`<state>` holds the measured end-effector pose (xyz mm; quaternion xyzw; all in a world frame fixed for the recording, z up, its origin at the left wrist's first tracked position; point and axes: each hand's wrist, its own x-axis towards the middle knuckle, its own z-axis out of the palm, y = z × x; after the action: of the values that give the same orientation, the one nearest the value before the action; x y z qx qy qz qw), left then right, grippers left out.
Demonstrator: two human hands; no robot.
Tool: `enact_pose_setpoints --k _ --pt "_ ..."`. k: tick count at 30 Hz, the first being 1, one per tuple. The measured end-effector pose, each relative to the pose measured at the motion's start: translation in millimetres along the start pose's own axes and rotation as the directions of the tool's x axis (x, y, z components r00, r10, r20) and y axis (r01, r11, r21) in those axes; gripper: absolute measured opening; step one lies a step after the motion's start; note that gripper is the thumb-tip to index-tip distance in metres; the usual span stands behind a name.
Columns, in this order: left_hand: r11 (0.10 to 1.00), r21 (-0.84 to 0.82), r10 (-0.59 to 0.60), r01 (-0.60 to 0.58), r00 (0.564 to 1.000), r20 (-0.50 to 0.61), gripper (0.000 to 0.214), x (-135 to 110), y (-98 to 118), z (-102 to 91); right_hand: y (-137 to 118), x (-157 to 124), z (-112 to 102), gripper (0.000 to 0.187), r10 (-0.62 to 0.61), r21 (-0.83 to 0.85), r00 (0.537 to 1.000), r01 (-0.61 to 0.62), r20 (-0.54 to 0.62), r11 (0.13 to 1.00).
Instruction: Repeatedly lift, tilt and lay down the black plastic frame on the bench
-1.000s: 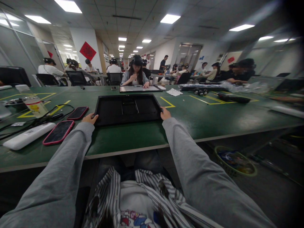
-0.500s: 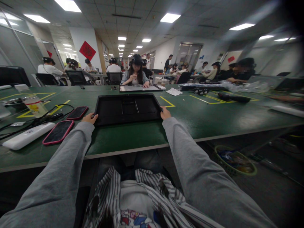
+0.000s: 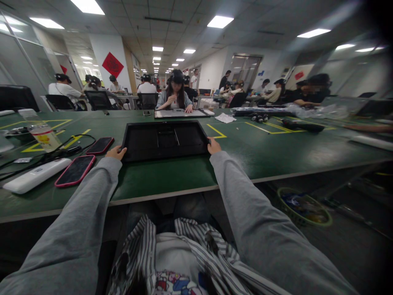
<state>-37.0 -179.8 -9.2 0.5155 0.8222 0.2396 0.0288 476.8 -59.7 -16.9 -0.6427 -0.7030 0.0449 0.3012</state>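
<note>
Green table (image 3: 162, 180) nearest. Set back from its edge: wide, shallow black tray (image 3: 190, 143), clasped at the left end by left hand (image 3: 116, 152), at the right by right hand (image 3: 214, 146). Raised rim (image 3: 166, 155), dull floor (image 3: 139, 139), central rectangle (image 3: 167, 140) between two thin pale strips (image 3: 177, 138). Farther, person (image 3: 166, 100) seated opposite.

"Item?"
"Black tray-like panel (image 3: 139, 141), one. Rectangular, shallow, with a raised rim."
"Fittings?"
"Rectangular recess (image 3: 167, 140) near the middle, flanked by two thin pale strips (image 3: 177, 138). Finer detail too dark to read."
"Pose?"
"Hollow side up, long sides running from left hand (image 3: 116, 153) to right hand (image 3: 214, 146)."
"Location?"
"At the worktop (image 3: 166, 176), between the hands; left end gripped by the left, right end by the right, each close to the near corner. Flat or slightly raised: cannot tell."
</note>
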Motion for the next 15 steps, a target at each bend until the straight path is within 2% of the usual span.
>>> enact_pose_setpoints --k 15 --pt "1.000 0.008 0.018 -0.018 1.000 -0.015 0.061 -4.5 2.9 -3.1 -5.8 -4.5 -4.5 0.054 0.029 0.027 1.000 -0.029 0.002 0.999"
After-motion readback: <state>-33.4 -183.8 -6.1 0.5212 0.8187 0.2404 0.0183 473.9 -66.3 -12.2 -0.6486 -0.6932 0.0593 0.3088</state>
